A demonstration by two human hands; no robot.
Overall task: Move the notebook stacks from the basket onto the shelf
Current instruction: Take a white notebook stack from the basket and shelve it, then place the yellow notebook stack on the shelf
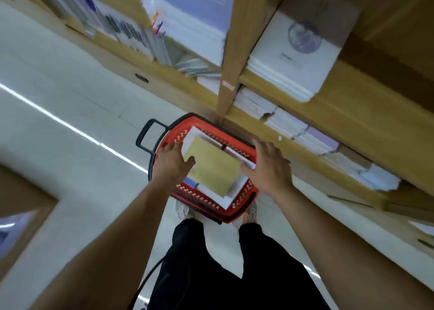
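Observation:
A red plastic basket (244, 198) stands on the floor in front of my feet, against the foot of a wooden shelf (352, 112). Inside it lies a notebook stack (212, 166) with a tan cover on top and white and lilac books under it. My left hand (172, 161) grips the stack's left edge, thumb on the tan cover. My right hand (270, 166) holds the right edge, fingers spread over the side. The stack sits inside the basket rim.
The shelf's boards hold white notebook stacks (291, 58) with a moon print, and more piles (312, 138) on the lower board. The basket's black handle (150, 135) sticks out to the left. A wooden unit (21, 218) stands at my left. Pale floor runs between.

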